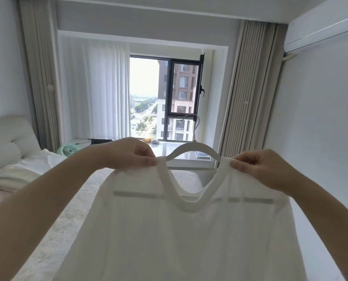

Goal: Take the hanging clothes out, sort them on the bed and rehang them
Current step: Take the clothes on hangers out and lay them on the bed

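Observation:
A thin white top hangs spread in front of me on a white hanger, whose metal hook points up in front of the window. My left hand pinches the top's left shoulder by the neckline. My right hand pinches the right shoulder at the hanger's other arm. The hanger's lower bar shows through the fabric. The bed with a grey cover lies below and to the left, partly hidden by the top.
White pillows and a padded headboard are at the left. A small green fan stands by the window sill, which holds small items. Curtains frame the window. A white wall and air conditioner are at the right.

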